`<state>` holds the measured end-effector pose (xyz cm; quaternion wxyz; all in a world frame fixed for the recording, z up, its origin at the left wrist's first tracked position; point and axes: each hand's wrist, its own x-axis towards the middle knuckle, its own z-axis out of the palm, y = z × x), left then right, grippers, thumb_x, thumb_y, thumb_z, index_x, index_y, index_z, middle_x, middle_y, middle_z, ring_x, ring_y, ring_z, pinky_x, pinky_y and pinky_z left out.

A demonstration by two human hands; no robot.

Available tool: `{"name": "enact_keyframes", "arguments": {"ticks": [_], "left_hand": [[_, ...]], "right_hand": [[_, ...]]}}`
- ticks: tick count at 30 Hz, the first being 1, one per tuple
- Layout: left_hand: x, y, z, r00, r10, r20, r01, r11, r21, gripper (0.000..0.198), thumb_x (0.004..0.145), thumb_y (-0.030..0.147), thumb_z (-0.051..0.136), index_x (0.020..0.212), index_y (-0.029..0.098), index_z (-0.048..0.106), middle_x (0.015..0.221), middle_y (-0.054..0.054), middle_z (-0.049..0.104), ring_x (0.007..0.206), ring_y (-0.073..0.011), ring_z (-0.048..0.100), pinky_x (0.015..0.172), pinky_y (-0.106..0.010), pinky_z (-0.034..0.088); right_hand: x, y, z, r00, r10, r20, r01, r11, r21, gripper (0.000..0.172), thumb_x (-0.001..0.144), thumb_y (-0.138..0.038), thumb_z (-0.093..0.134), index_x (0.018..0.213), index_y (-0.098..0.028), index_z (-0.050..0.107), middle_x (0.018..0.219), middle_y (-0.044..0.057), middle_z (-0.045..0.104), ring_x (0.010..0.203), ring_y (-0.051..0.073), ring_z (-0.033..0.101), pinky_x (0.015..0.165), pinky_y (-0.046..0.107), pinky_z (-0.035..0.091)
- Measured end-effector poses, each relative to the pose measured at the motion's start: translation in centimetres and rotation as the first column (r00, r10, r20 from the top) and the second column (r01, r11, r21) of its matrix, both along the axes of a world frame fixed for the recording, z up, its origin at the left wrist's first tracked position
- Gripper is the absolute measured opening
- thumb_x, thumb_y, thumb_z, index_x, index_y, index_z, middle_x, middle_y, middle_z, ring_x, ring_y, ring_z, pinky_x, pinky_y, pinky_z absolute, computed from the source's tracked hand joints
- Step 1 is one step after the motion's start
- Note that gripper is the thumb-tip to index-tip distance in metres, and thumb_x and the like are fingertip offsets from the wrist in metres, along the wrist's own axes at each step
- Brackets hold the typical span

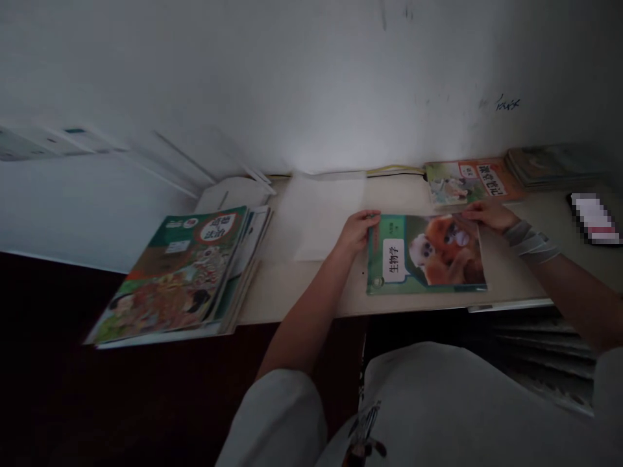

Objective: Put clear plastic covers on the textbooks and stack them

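Lying flat on the desk (311,292), the monkey-cover book (426,254) sits between both hands: left hand (356,231) grips its left edge, right hand (487,214) rests fingers spread on its far right corner.

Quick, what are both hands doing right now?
Left hand: gripping the monkey book's left edge.
Right hand: resting on the book's top right corner; grip cannot be told.
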<state>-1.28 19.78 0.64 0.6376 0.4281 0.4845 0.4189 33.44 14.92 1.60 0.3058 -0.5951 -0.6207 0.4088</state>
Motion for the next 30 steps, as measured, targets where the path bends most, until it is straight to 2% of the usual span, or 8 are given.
{"name": "enact_keyframes", "arguments": {"ticks": [4,8,12,15,19,22,26,30], "left_hand": [[-1.1,1.2,5.3,0.997,0.064,-0.031,-0.044,0.897,0.44,0.019,0.072,0.03,0.072,0.085,0.018,0.064,0.072,0.0,0.064,0.068,-0.0136,0.064,0.067,-0.028,0.053],[-3.7,-1.2,9.5,0.912,0.322,-0.253,0.049,0.528,0.848,0.016,0.083,0.034,0.063,0.092,0.021,0.065,0.088,0.0,0.07,0.087,-0.0153,0.067,0.082,-0.031,0.054],[-6.4,-6.7,5.5,0.718,0.424,-0.552,0.524,0.192,0.83,0.016,0.091,0.019,0.051,0.096,0.021,0.067,0.107,-0.003,0.072,0.1,-0.0147,0.067,0.093,-0.031,0.052],[-7.5,-10.1,-0.1,0.597,0.427,-0.679,0.751,0.0,0.66,0.02,0.092,0.015,0.048,0.094,0.019,0.067,0.109,-0.006,0.072,0.103,-0.0146,0.067,0.095,-0.03,0.052],[-8.2,-12.3,-3.2,0.499,0.272,-0.823,0.844,0.06,0.532,0.027,0.095,0.018,0.041,0.091,0.018,0.068,0.114,-0.009,0.07,0.107,-0.0153,0.065,0.095,-0.032,0.053],[-7.8,-12.0,-2.0,0.485,0.148,-0.862,0.845,0.172,0.506,0.025,0.094,0.029,0.047,0.087,0.019,0.068,0.114,-0.008,0.07,0.106,-0.0164,0.065,0.099,-0.036,0.05],[-4.1,-11.1,-0.2,0.368,0.312,-0.876,0.831,0.312,0.46,0.039,0.089,0.044,0.055,0.117,0.017,0.063,0.134,-0.016,0.057,0.13,-0.0304,0.048,0.106,-0.053,0.04],[0.7,-13.7,-1.1,0.416,0.386,-0.823,0.847,0.165,0.506,0.036,0.092,0.03,0.052,0.123,0.013,0.058,0.134,-0.017,0.056,0.132,-0.0295,0.046,0.109,-0.052,0.037]], "right_hand": [[-1.2,-0.8,6.4,0.992,-0.114,-0.047,0.123,0.913,0.389,0.036,0.078,-0.056,0.062,0.08,-0.02,0.064,0.068,-0.001,0.063,0.062,0.013,0.054,0.062,0.031,0.047],[-1.4,-4.4,11.1,0.959,-0.241,0.148,0.053,0.668,0.742,0.014,0.089,-0.044,0.055,0.09,-0.036,0.067,0.093,-0.002,0.072,0.085,0.02,0.064,0.082,0.042,0.053],[-0.7,-9.2,6.6,0.822,-0.059,0.566,-0.465,0.505,0.728,0.027,0.095,-0.027,0.043,0.112,-0.03,0.064,0.115,0.002,0.069,0.104,0.022,0.065,0.084,0.043,0.056],[-0.2,-11.9,0.9,0.67,-0.007,0.742,-0.636,0.511,0.579,0.033,0.096,-0.018,0.037,0.113,-0.023,0.065,0.113,0.004,0.071,0.104,0.018,0.066,0.081,0.035,0.057],[0.1,-13.6,-1.9,0.645,0.095,0.758,-0.663,0.562,0.494,0.026,0.095,-0.024,0.045,0.106,-0.02,0.068,0.113,0.007,0.071,0.102,0.018,0.067,0.085,0.034,0.056],[-0.6,-13.0,-1.2,0.709,0.085,0.7,-0.574,0.646,0.503,0.023,0.092,-0.033,0.053,0.101,-0.021,0.07,0.104,0.007,0.073,0.094,0.019,0.069,0.084,0.036,0.055],[-4.7,-10.9,-0.8,0.621,0.089,0.779,-0.627,0.653,0.425,0.043,0.088,-0.044,0.058,0.121,-0.016,0.063,0.131,0.017,0.059,0.12,0.029,0.056,0.098,0.047,0.047],[-9.2,-9.3,-1.7,0.489,0.134,0.862,-0.726,0.611,0.316,0.054,0.088,-0.046,0.056,0.13,-0.013,0.055,0.141,0.022,0.047,0.131,0.033,0.045,0.105,0.053,0.038]]}}
